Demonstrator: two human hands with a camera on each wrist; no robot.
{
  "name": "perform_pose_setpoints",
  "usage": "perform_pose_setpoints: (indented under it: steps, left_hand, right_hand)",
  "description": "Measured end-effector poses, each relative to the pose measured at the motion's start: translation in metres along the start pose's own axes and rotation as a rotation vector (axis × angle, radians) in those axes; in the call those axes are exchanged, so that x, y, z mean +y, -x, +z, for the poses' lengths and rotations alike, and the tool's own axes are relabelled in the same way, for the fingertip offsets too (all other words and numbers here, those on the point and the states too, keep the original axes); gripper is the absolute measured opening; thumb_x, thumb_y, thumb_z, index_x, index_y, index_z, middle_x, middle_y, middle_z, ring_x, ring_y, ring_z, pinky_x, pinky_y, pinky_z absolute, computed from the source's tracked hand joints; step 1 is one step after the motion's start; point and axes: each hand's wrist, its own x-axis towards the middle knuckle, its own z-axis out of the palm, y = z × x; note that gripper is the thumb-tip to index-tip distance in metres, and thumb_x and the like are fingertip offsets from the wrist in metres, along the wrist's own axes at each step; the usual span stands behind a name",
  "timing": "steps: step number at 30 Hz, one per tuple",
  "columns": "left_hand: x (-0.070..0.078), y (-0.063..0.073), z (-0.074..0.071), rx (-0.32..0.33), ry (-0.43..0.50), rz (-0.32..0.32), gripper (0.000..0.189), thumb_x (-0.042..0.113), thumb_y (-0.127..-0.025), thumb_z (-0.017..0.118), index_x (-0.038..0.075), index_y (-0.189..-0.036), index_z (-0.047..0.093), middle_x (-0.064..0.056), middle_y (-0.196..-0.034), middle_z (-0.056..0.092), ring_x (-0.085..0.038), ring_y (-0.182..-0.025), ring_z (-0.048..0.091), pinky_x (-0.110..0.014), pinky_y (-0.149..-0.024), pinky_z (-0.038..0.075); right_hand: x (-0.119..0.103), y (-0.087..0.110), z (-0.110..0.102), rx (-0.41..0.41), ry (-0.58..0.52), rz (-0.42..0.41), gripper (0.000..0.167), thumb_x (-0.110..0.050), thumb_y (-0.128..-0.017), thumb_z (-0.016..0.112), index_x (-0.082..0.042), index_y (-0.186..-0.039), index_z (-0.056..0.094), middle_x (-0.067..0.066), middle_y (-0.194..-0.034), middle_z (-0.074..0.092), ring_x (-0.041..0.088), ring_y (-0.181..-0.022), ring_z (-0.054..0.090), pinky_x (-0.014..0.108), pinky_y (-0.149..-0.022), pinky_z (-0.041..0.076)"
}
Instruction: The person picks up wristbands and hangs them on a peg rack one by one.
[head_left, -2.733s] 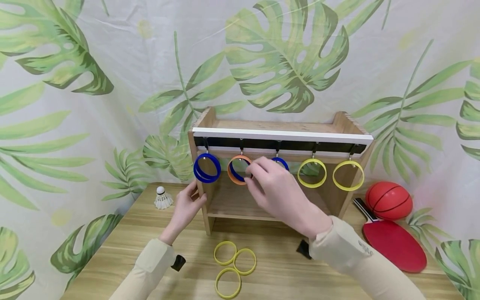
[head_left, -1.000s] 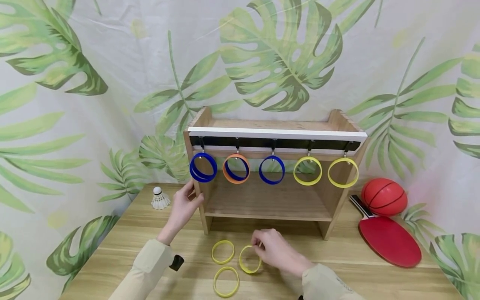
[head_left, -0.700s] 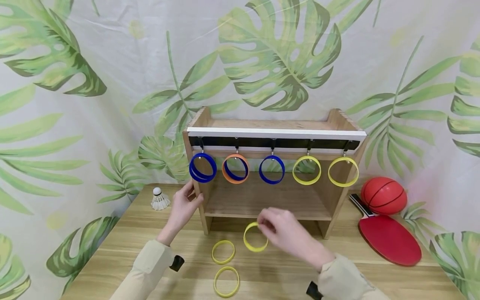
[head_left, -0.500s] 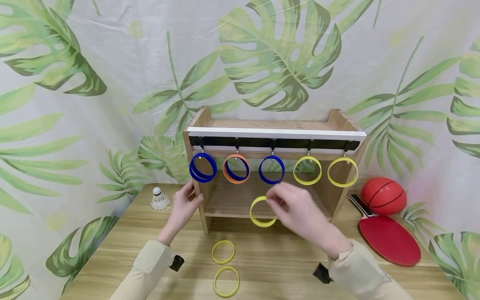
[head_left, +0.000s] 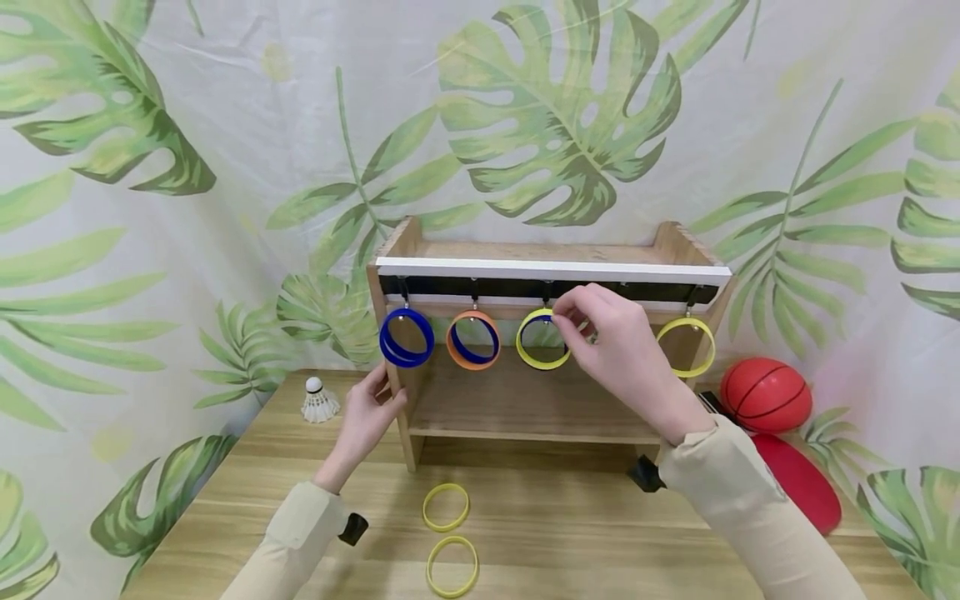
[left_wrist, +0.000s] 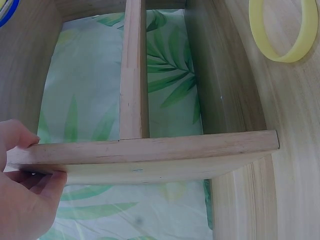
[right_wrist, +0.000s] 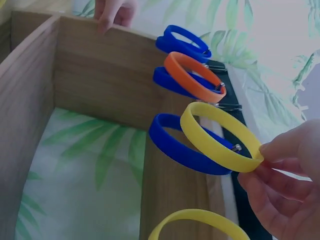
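Observation:
My right hand (head_left: 618, 346) pinches a yellow silicone wristband (right_wrist: 220, 135) at the middle hook of a wooden shelf (head_left: 540, 392). Behind that band, on the same hook, hangs a blue wristband (right_wrist: 185, 152). My left hand (head_left: 367, 417) grips the shelf's left side panel, thumb and fingers on either side of its edge (left_wrist: 145, 150). Blue wristbands (head_left: 406, 337) hang on the leftmost hook, and an orange wristband (head_left: 472, 340) in front of a blue one on the second. One yellow wristband (head_left: 686, 348) hangs at the far right; the fourth hook is behind my right hand.
Two yellow wristbands, a rear one (head_left: 446, 507) and a front one (head_left: 452, 567), lie on the table (head_left: 555, 533). A shuttlecock (head_left: 319, 400) stands left of the shelf. To its right are a red ball (head_left: 767, 395) and a red paddle (head_left: 798, 483), partly behind my right sleeve.
My right hand left the hooks, picked a yellow wristband off the table and raised it to the middle hook, in front of the blue one. My left hand stayed on the shelf.

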Motion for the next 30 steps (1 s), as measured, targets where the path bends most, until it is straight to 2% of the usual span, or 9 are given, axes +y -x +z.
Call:
perform_pose_setpoints:
  steps: [13, 18, 21, 24, 26, 30]
  left_hand:
    - [-0.002, 0.0, 0.001, -0.01, -0.002, 0.002, 0.059, -0.011, -0.087, 0.058, 0.002, -0.144, 0.05, -0.023, -0.14, 0.057, -0.034, -0.131, 0.054, -0.038, -0.104, 0.052]
    - [-0.002, -0.001, 0.001, -0.013, -0.006, 0.017, 0.06, -0.012, -0.087, 0.058, 0.0, -0.145, 0.048, -0.025, -0.141, 0.056, -0.035, -0.131, 0.054, -0.039, -0.104, 0.052]
    - [-0.001, -0.002, 0.002, -0.01, -0.012, 0.021, 0.06, -0.012, -0.086, 0.058, -0.001, -0.145, 0.047, -0.025, -0.141, 0.055, -0.036, -0.131, 0.054, -0.039, -0.104, 0.052]
    - [-0.001, -0.003, 0.002, -0.003, -0.009, 0.006, 0.06, -0.014, -0.086, 0.057, -0.003, -0.144, 0.048, -0.026, -0.14, 0.056, -0.037, -0.131, 0.054, -0.04, -0.104, 0.051]
    - [-0.002, -0.003, 0.001, 0.001, -0.004, 0.008, 0.058, -0.014, -0.085, 0.057, -0.004, -0.142, 0.049, -0.027, -0.139, 0.056, -0.039, -0.13, 0.054, -0.039, -0.104, 0.051]
    - [-0.003, -0.002, 0.002, 0.002, -0.001, 0.005, 0.058, -0.014, -0.085, 0.056, -0.005, -0.142, 0.05, -0.029, -0.138, 0.056, -0.041, -0.13, 0.054, -0.038, -0.104, 0.051]
  right_hand:
    - [0.003, 0.001, 0.006, -0.037, 0.079, 0.031, 0.006, -0.001, -0.089, 0.067, -0.007, -0.089, 0.068, 0.006, -0.086, 0.068, 0.015, -0.076, 0.066, 0.03, -0.067, 0.06]
    - [-0.005, 0.01, 0.0, 0.02, 0.137, -0.006, 0.006, -0.001, -0.086, 0.068, -0.006, -0.09, 0.068, 0.006, -0.086, 0.067, 0.017, -0.078, 0.065, 0.03, -0.067, 0.058]
    - [-0.013, 0.02, -0.001, 0.051, 0.139, -0.069, 0.007, -0.001, -0.084, 0.068, -0.004, -0.09, 0.068, 0.006, -0.086, 0.068, 0.017, -0.078, 0.065, 0.03, -0.066, 0.058]
    - [-0.022, 0.034, 0.007, 0.032, 0.116, -0.124, 0.009, -0.001, -0.083, 0.071, -0.004, -0.091, 0.068, 0.006, -0.086, 0.069, 0.017, -0.079, 0.065, 0.03, -0.069, 0.059]
    - [-0.028, 0.046, 0.018, -0.008, 0.097, -0.143, 0.011, -0.003, -0.082, 0.072, -0.005, -0.091, 0.067, 0.004, -0.087, 0.069, 0.016, -0.081, 0.066, 0.028, -0.071, 0.061]
    - [-0.031, 0.077, 0.052, -0.102, 0.039, -0.134, 0.012, -0.006, -0.081, 0.075, -0.009, -0.089, 0.066, -0.002, -0.083, 0.067, 0.009, -0.075, 0.063, 0.019, -0.067, 0.058]
